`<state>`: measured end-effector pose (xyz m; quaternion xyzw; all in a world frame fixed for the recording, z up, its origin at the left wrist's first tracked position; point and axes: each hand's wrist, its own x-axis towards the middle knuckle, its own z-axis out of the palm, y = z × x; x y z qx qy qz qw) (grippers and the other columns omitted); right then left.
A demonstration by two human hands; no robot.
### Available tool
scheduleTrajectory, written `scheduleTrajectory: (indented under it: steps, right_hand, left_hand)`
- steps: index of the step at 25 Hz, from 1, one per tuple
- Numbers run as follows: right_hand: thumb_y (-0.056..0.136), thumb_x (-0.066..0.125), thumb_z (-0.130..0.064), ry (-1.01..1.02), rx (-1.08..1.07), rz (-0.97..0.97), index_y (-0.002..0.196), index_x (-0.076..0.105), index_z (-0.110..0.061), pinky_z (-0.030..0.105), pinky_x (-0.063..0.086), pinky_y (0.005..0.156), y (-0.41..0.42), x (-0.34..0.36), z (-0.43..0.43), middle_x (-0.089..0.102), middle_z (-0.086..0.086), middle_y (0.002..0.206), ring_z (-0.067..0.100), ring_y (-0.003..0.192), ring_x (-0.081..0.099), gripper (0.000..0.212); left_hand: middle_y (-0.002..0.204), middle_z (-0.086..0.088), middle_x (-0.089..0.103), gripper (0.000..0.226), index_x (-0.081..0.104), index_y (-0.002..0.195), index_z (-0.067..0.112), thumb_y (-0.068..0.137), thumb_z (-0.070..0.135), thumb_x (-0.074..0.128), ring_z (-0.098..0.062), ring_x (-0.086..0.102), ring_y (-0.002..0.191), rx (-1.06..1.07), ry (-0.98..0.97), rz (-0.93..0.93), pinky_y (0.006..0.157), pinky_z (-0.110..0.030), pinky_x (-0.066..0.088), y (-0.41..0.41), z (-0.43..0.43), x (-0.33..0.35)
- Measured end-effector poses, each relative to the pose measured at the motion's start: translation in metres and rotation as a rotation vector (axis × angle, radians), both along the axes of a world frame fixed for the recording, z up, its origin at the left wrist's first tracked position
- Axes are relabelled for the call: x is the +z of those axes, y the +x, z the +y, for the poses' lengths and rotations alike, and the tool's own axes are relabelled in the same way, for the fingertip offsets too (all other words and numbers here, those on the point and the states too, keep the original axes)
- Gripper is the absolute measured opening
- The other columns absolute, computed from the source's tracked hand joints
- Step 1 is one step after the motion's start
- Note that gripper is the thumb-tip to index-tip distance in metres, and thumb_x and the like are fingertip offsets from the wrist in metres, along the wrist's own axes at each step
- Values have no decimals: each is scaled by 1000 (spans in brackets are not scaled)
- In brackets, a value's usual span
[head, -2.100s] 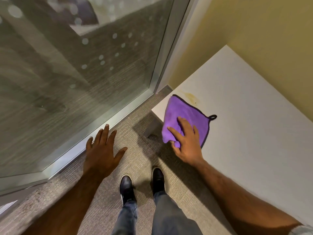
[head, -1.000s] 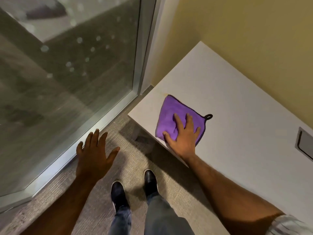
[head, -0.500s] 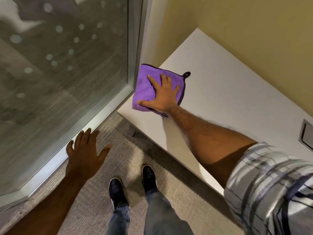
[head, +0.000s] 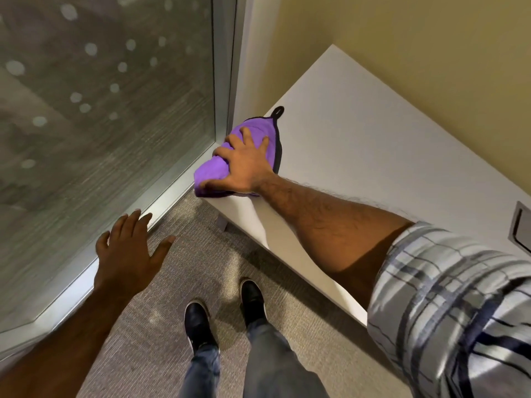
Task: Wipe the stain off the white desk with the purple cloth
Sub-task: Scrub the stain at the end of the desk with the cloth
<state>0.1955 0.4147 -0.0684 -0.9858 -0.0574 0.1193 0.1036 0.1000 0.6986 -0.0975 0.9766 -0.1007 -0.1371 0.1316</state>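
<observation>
The purple cloth [head: 253, 130] with a black trim and loop lies bunched at the left end of the white desk [head: 373, 145], hanging partly over its corner. My right hand [head: 244, 162] presses down on it, fingers spread and thumb wrapped around its folded lower edge. No stain shows on the bare desk surface; the cloth and hand cover the corner. Over the carpet, my left hand [head: 129, 254] hovers with fingers apart, holding nothing.
A frosted glass wall with a metal frame [head: 224, 81] stands just left of the desk end. A yellow wall [head: 402, 38] runs behind the desk. A grey cable hatch [head: 521, 228] sits in the desk at right. My shoes [head: 224, 314] stand on carpet.
My right hand has pushed the cloth from the desk's front edge to its left end, over where the yellowish stain was. The cloth has bunched up and now overhangs the corner.
</observation>
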Motion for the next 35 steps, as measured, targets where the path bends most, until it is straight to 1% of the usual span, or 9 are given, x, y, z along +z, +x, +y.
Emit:
scheduleTrajectory:
  steps: [10, 14, 17, 19, 22, 27, 30, 33, 35]
  right_hand:
    - [61, 57, -86, -198, 258, 237, 120, 63, -30, 75, 16, 108, 6, 30, 48, 60, 3, 112, 31, 115, 53, 82]
    - [70, 77, -53, -322, 352, 334, 117, 63, -30, 76, 22, 107, 5, 37, 74, 61, 2, 105, 26, 111, 57, 54]
    - [73, 81, -33, -477, 420, 351, 127, 59, -23, 81, 22, 105, -5, 34, 95, 58, 11, 123, 36, 121, 53, 59]
    - [79, 78, -28, -510, 422, 298, 131, 58, -18, 82, 22, 103, -17, 31, 101, 53, 15, 130, 43, 126, 47, 57]
    - [87, 68, -23, -372, 378, 139, 126, 64, -16, 83, 20, 103, -45, 22, 93, 44, 17, 138, 48, 136, 32, 39]
    - [97, 53, -28, -127, 348, 18, 120, 68, -16, 76, 12, 110, -105, -2, 62, 28, 6, 160, 38, 153, 3, 30]
    - [95, 46, -28, -160, 323, -49, 118, 68, -16, 80, 15, 107, -145, -8, 39, 39, 10, 154, 47, 149, 14, 34]
    - [82, 69, -19, -187, 311, -175, 110, 72, -15, 81, 30, 99, -199, -13, 9, 55, 14, 142, 53, 139, 35, 28]
    - [81, 67, -17, -177, 277, -254, 111, 72, -16, 79, 35, 97, -236, -16, -17, 58, 15, 138, 54, 134, 41, 30]
  left_hand:
    - [152, -13, 41, 82, 41, 142, 14, 85, 71, 29, -31, 31, 144, 68, -26, 25, 112, -57, 24, -19, 6, -2]
    - [154, -13, 39, 85, 39, 145, 14, 84, 73, 29, -32, 29, 145, 91, -23, 72, 113, -58, 25, -27, 14, -4]
    - [156, -12, 35, 89, 34, 148, 14, 83, 75, 27, -31, 25, 147, 107, -4, 121, 114, -58, 23, -37, 22, -4]
    - [156, -11, 35, 89, 34, 148, 15, 83, 75, 27, -31, 25, 147, 116, 3, 128, 114, -57, 22, -43, 28, -1]
    - [157, -11, 34, 84, 33, 149, 15, 87, 72, 33, -30, 25, 147, 114, 15, 153, 114, -57, 22, -50, 34, 4]
    - [155, -11, 38, 77, 35, 148, 15, 88, 63, 46, -29, 28, 146, 50, 5, 127, 113, -55, 26, -58, 40, 9]
    - [155, -11, 37, 76, 35, 148, 15, 88, 61, 49, -29, 27, 146, 29, 7, 125, 113, -54, 26, -57, 41, 12]
    - [156, -11, 34, 75, 33, 149, 16, 88, 56, 54, -29, 24, 147, 4, 1, 131, 113, -53, 25, -53, 40, 16]
    - [157, -11, 33, 75, 32, 149, 16, 89, 53, 56, -28, 23, 147, -26, 0, 131, 113, -53, 24, -50, 37, 19]
